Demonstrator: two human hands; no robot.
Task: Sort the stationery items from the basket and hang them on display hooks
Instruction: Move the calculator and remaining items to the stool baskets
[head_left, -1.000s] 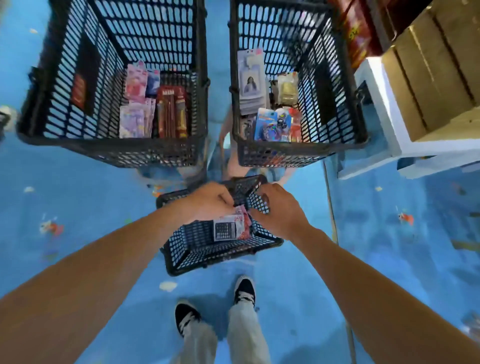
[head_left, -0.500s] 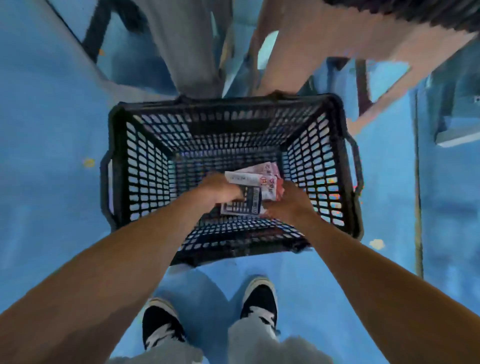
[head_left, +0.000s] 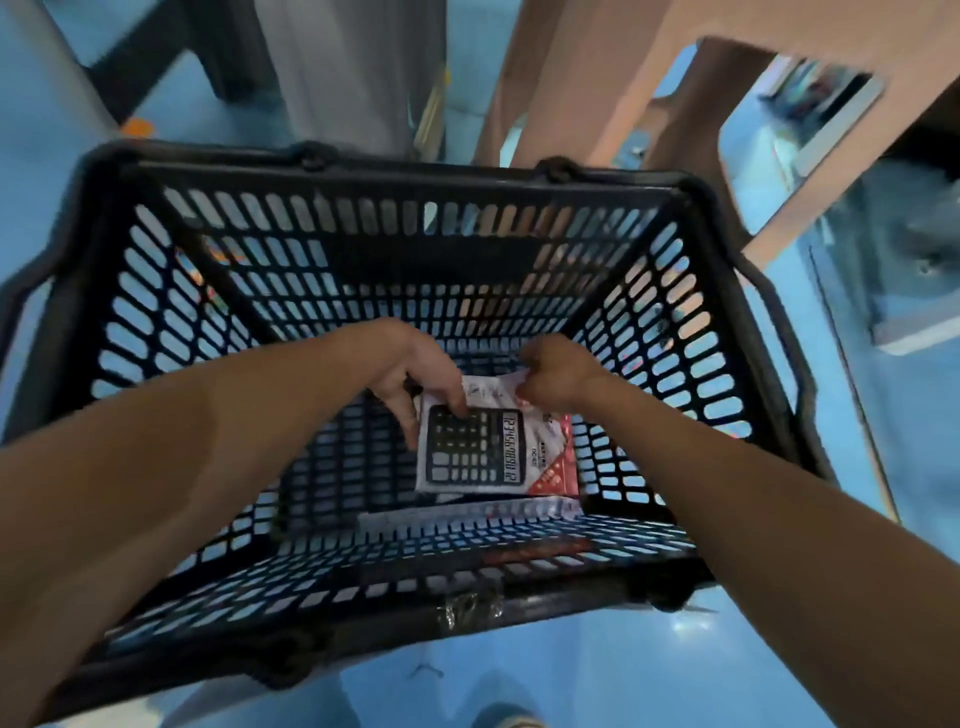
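Here both bare arms reach down into the black basket (head_left: 436, 262). The left hand (head_left: 410, 371) pinches the upper left corner of the calculator pack (head_left: 470, 452), thumb on its face and fingers along its edge. The right hand (head_left: 558, 371), fingers curled tight, pinches the pack's white top flap. The pack sits low inside the basket, nearer its right wall, over a red-edged pack (head_left: 563, 460). Compared with 0.5 s ago, the basket fills more of the view and both hands are deeper in it.

We are seeing dim, bluish light, motion blur smearing the top corners, and wide-angle bending at the edges.
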